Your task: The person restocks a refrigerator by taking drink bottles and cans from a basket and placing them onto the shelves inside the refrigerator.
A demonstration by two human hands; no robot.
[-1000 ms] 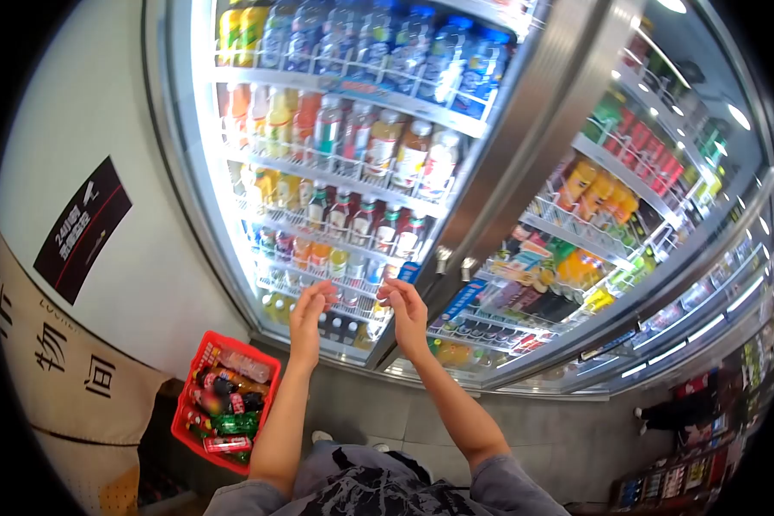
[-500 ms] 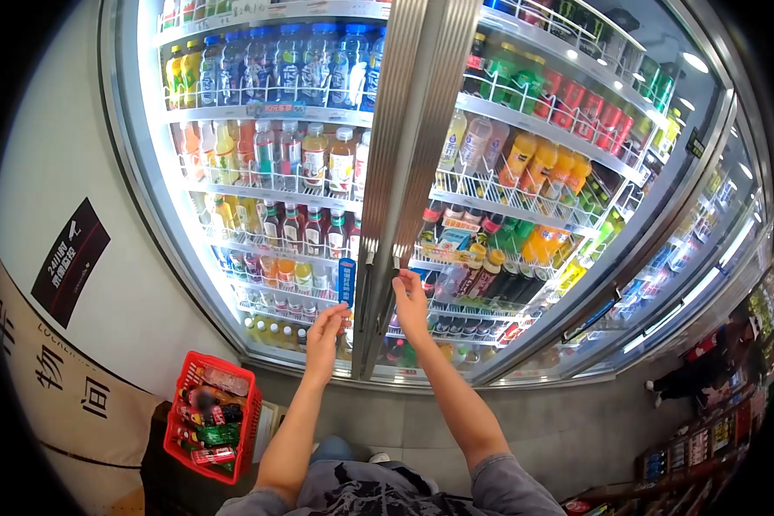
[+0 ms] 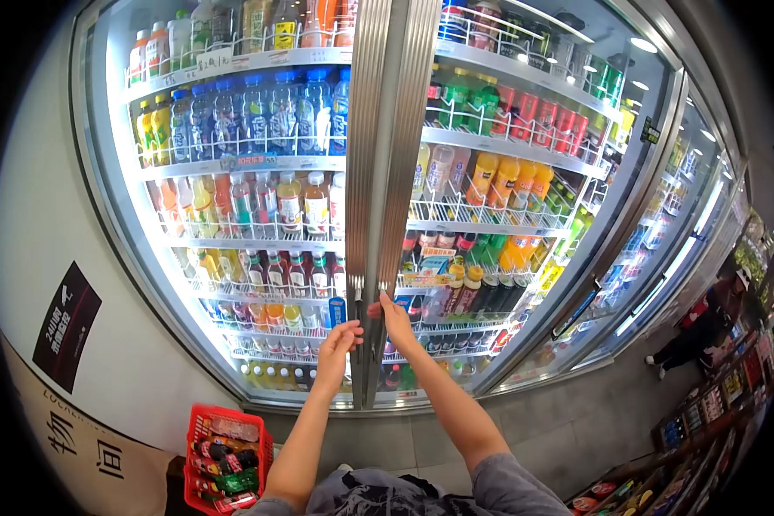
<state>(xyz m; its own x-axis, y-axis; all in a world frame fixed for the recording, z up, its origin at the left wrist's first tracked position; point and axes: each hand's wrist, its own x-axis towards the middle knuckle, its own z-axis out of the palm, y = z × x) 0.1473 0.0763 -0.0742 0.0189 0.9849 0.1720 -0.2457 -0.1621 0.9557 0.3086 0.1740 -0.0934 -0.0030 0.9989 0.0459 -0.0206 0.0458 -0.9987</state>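
Cooler doors (image 3: 404, 172) straight ahead; left hand (image 3: 337, 348), right hand (image 3: 396, 320) half-curled by doors' meeting edges, grip impossible to tell; left of doors, black sign (image 3: 66, 327) reading "24小时", beige cloth (image 3: 86, 456) reading "物间".

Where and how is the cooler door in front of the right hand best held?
Probably by the inner edge of its upright metal frame, low down, near the right hand, coming from the front. The frame runs long, narrow and vertical, so a sideways hooking grip should suit it.
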